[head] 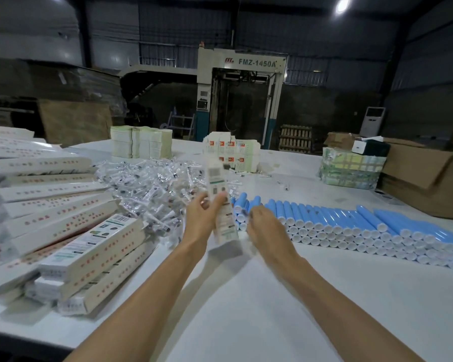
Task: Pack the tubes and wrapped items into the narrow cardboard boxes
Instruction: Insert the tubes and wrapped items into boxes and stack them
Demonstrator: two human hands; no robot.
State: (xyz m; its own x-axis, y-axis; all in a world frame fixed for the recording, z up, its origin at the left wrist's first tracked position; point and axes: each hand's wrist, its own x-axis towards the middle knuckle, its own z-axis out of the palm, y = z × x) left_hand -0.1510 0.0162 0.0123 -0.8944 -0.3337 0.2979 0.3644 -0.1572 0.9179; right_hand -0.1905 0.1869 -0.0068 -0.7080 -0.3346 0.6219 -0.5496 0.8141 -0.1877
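Blurred narrow box (221, 205), print unreadable, right hand (266, 223) fingers hidden, blue tubes (351, 218) cut by right edge

"FMZ-1450A" in dark letters on the grey machine (242, 62) at the back, box print blurred, unreadable

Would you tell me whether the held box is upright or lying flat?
Roughly upright: the box is held on end in the left hand, leaning slightly, its lower end above the table.

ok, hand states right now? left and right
Left hand: holding a narrow cardboard box, upright.
Right hand: fingers curled beside the blue tubes; grip cannot be told.
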